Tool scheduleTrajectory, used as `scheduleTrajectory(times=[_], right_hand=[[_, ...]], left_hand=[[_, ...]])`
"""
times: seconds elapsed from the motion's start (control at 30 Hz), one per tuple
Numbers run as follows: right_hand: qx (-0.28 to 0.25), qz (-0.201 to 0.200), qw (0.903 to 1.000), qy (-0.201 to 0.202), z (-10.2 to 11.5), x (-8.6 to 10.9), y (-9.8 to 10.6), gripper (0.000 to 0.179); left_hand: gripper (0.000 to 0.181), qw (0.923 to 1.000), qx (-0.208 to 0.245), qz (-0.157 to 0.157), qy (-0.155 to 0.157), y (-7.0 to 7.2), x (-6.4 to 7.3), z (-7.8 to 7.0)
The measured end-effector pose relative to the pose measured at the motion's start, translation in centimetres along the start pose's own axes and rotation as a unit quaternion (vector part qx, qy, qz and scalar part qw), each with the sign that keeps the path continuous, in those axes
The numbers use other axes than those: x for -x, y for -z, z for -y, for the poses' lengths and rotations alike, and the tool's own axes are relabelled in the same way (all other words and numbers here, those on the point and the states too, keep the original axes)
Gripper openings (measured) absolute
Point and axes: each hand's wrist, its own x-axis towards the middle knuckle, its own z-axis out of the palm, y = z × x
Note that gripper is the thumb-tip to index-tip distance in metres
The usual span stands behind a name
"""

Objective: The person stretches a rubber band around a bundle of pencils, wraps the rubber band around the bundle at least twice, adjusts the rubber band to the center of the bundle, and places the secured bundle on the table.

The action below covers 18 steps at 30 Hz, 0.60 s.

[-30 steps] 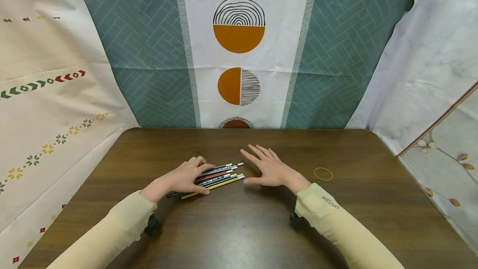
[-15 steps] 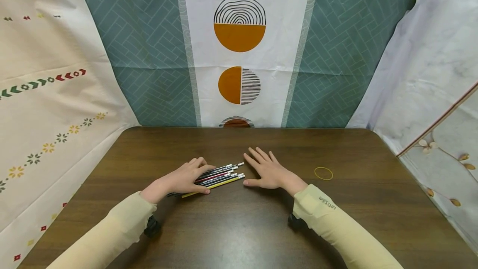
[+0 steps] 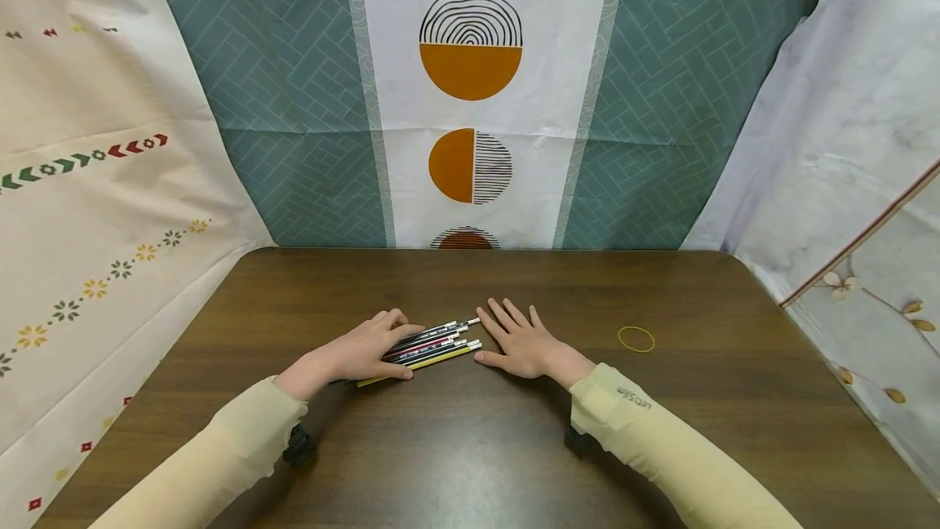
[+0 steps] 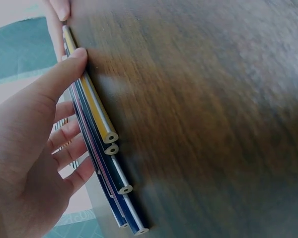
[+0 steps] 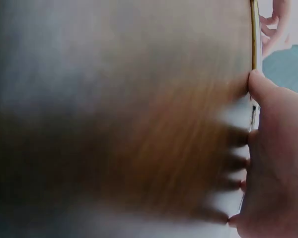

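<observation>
In the head view, a loose bundle of pencils [image 3: 435,349] lies slanted on the table, with white erasers at the right end. Most are dark, with a red one and a yellow one among them. My left hand [image 3: 360,349] holds the bundle from the left, thumb along the near side and fingers over the far side. In the left wrist view, the pencils' flat, unsharpened ends [image 4: 111,138] stick out unevenly below that hand [image 4: 30,119]. My right hand [image 3: 523,348] lies with fingers spread beside the eraser ends, its thumb [image 5: 260,88] and index fingertip close to them.
A yellow rubber band [image 3: 636,351] lies on the brown wooden table [image 3: 470,447], to the right of my right hand. Patterned cloths [image 3: 308,121] hang behind and on both sides of the table.
My right hand has come down and slightly nearer to me, its fingers now flatter beside the eraser ends. My left hand and the pencils have barely moved.
</observation>
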Motion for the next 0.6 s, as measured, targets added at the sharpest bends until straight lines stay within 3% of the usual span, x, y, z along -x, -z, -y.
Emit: scheduleTrajectory(times=[0.6], right_hand=[[0.003,0.009,1.0,0.002,2.2,0.0,0.2,0.077]], left_hand=[[0.072,0.9999,0.0,-0.01,-0.008,0.0,0.0,0.1]])
